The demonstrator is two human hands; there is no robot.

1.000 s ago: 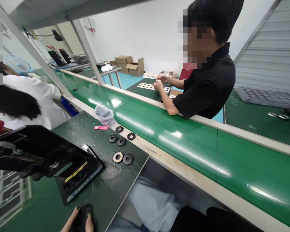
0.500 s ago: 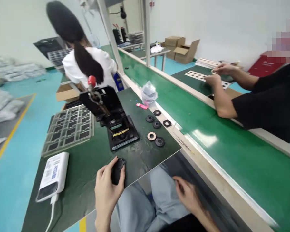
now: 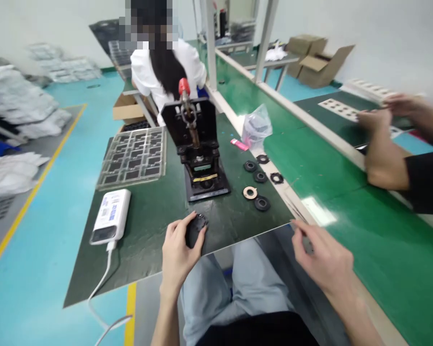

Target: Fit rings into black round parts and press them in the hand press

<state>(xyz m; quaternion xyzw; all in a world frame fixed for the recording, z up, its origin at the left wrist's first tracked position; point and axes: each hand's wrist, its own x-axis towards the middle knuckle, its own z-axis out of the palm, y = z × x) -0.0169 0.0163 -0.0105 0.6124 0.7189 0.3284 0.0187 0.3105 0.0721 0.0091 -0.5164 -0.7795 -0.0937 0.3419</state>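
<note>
My left hand (image 3: 178,251) rests at the front edge of the dark green work mat (image 3: 147,226), its fingers closed round a black round part (image 3: 197,227) that lies on the mat. My right hand (image 3: 324,262) hovers off the mat's right front corner, over my lap, fingers curled on something small and grey that I cannot make out. Just beyond my left hand stands a black hand press (image 3: 201,158) with a red-knobbed lever. To the right of the press lie several black rings (image 3: 260,177) and one tan ring (image 3: 250,192).
A white power bank (image 3: 111,216) with its cable lies at the left, behind it a clear compartment tray (image 3: 133,156). A plastic bag of parts (image 3: 257,126) and a pink item (image 3: 239,144) sit by the green conveyor belt (image 3: 346,211). A co-worker in white (image 3: 166,67) sits ahead; another person's arms (image 3: 386,154) reach in from across the belt.
My view swung left and down onto the mat. My left hand stays on the black round part. My right hand has risen from my lap towards the mat's right corner.
</note>
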